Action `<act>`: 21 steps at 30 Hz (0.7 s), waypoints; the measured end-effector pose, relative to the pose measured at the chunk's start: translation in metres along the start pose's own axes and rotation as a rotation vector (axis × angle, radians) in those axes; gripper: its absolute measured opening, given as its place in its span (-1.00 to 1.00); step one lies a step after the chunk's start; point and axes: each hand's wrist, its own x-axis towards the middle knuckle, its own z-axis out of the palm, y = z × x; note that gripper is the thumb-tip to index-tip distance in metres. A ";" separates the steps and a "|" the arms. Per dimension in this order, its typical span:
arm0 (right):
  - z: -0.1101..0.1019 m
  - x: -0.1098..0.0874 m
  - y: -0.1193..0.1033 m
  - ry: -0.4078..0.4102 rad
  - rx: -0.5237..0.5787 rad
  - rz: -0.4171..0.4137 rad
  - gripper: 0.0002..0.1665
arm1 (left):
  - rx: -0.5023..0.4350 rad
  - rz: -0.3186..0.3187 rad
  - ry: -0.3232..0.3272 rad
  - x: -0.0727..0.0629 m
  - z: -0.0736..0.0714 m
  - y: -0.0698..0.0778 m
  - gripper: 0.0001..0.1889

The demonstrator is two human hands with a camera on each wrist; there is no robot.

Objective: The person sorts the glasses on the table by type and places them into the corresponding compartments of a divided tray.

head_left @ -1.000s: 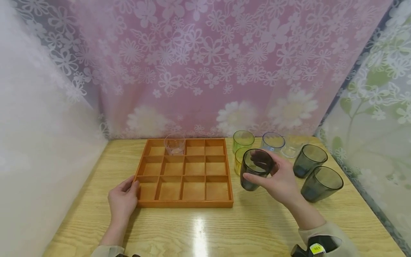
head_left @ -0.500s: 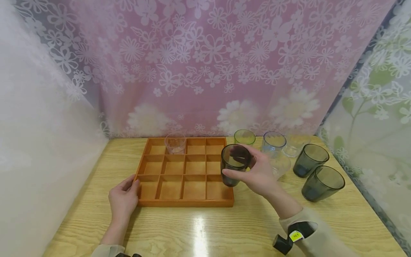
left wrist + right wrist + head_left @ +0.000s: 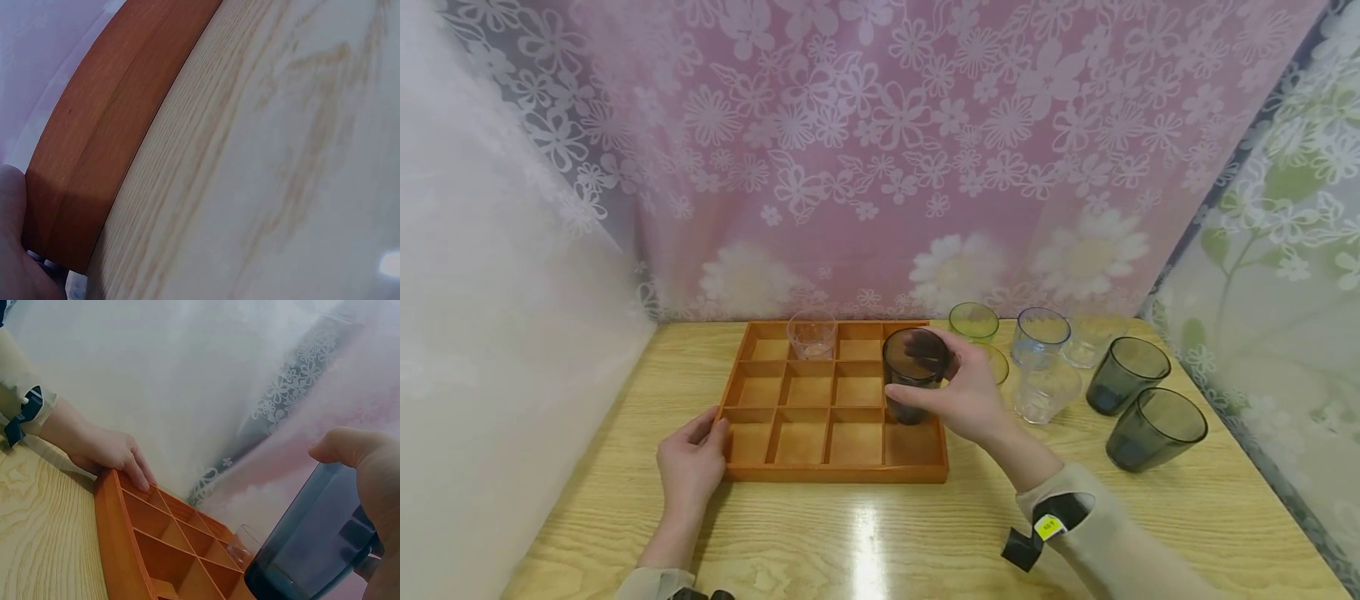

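A dark grey glass (image 3: 898, 367) is held upright in my right hand (image 3: 970, 396), thumb on the near side and fingers behind. It hangs over the right-hand column of an orange-brown divided wooden tray (image 3: 835, 474). The right wrist view shows the same dark glass (image 3: 300, 544) tilted across the picture. My left hand (image 3: 691, 458) grips the tray's left edge near the front corner; part of its thumb shows beside the tray wall (image 3: 94, 150) in the left wrist view. One clear glass (image 3: 812, 336) stands in the back row, second compartment from the left.
Right of the tray stand a green-rimmed glass (image 3: 973, 321), a yellow glass (image 3: 997, 364) partly behind my hand, a blue-rimmed glass (image 3: 1041, 337), clear glasses (image 3: 1045, 396) and two dark grey glasses (image 3: 1156, 429). Floral curtains (image 3: 880, 167) enclose the table's back and sides.
My right hand has carried the dark glass leftward, from beside the tray to over its right column. A clear glass and the yellow glass behind it have come into view. The left hand stays put.
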 end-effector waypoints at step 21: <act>0.046 0.035 0.013 -0.028 -0.004 0.046 -0.21 | 0.006 0.018 -0.001 0.001 -0.001 -0.002 -0.67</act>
